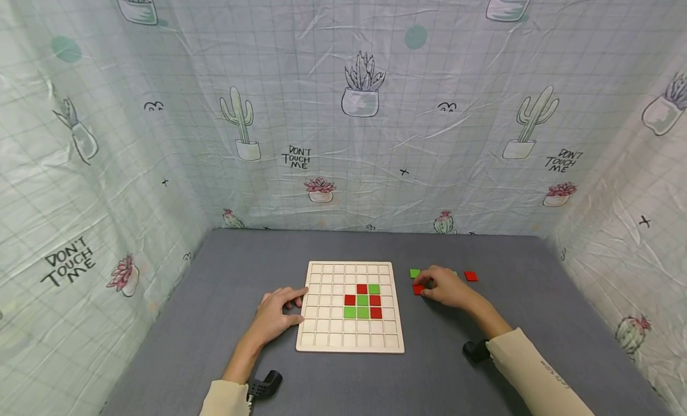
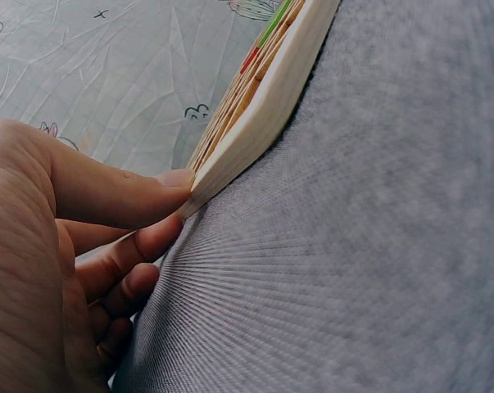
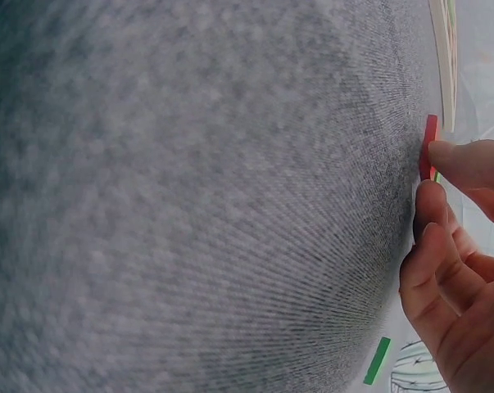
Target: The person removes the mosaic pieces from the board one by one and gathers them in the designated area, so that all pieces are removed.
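My left hand (image 1: 272, 316) rests at the left edge of a pale wooden grid board (image 1: 322, 342), its thumb and forefinger spread along the rim. In the left wrist view, the thumb (image 2: 120, 184) touches the board's edge near a corner, with the other fingers bent below. To the right of the board, my right hand (image 1: 445, 286) pinches a small red square tile (image 1: 418, 289) at the tabletop. The right wrist view shows the thumb against this red tile (image 3: 429, 146) and the fingertips close beside it.
Red and green tiles (image 1: 362, 312) sit grouped in the board's cells, right of its middle. Just beyond the right hand lies a green tile (image 1: 414, 273), and farther right a red tile (image 1: 470, 276). A grey cloth (image 1: 241, 255) covers the table; a printed curtain (image 1: 376, 165) surrounds it.
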`<state>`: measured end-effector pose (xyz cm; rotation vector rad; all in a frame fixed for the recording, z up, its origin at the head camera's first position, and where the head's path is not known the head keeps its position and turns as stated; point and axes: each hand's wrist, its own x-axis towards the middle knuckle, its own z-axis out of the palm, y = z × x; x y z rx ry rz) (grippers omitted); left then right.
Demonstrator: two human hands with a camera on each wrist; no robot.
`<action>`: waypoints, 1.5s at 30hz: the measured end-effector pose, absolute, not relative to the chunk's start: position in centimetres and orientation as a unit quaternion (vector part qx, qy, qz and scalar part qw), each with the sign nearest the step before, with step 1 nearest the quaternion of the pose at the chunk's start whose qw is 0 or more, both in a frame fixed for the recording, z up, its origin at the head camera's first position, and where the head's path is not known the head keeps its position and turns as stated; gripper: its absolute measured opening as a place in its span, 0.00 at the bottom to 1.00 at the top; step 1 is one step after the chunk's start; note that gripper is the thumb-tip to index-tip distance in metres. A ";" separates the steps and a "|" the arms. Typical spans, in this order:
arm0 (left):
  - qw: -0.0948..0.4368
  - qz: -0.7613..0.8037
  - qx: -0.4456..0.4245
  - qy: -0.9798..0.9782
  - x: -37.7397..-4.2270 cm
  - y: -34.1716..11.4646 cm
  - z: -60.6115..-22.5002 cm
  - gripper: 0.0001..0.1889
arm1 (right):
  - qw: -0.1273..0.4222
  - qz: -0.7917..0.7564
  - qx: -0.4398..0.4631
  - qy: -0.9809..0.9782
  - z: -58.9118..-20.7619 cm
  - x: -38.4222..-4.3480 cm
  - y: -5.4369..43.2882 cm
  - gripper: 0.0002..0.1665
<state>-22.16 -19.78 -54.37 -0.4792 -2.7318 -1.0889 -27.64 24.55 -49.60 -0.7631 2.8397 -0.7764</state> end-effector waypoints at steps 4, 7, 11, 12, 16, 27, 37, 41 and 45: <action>0.062 -0.364 -0.155 -0.916 -22.1 -19.8 -54.1 0.34 | 0.054 -0.259 -0.246 0.932 -49.6 -27.6 24.6 0.14; 0.055 -0.365 -0.155 -0.916 -22.1 -19.8 -53.9 0.33 | 0.057 -0.262 -0.242 0.932 -49.6 -27.6 24.7 0.14; 0.065 -0.365 -0.160 -0.915 -22.1 -19.8 -54.0 0.33 | 0.058 -0.265 -0.243 0.931 -49.5 -27.5 24.7 0.14; 0.068 -0.365 -0.161 -0.914 -22.1 -19.8 -54.0 0.33 | 0.058 -0.267 -0.243 0.931 -49.4 -27.5 24.7 0.14; 0.075 -0.366 -0.163 -0.913 -22.0 -19.7 -54.0 0.33 | 0.060 -0.265 -0.246 0.930 -49.2 -27.5 24.7 0.14; 0.049 -0.365 -0.154 -0.917 -22.1 -19.7 -53.6 0.33 | 0.051 -0.233 -0.247 0.939 -47.8 -27.7 24.2 0.12; 0.050 -0.364 -0.156 -0.917 -22.0 -19.8 -53.6 0.34 | 0.039 -0.241 -0.287 0.926 -46.6 -27.7 21.0 0.13; 0.047 -0.363 -0.157 -0.917 -22.0 -19.9 -53.7 0.33 | 0.056 -0.248 -0.287 0.924 -46.2 -27.7 19.2 0.14; 0.046 -0.360 -0.155 -0.919 -22.1 -19.8 -53.8 0.34 | 0.067 -0.246 -0.296 0.921 -46.0 -27.8 17.5 0.14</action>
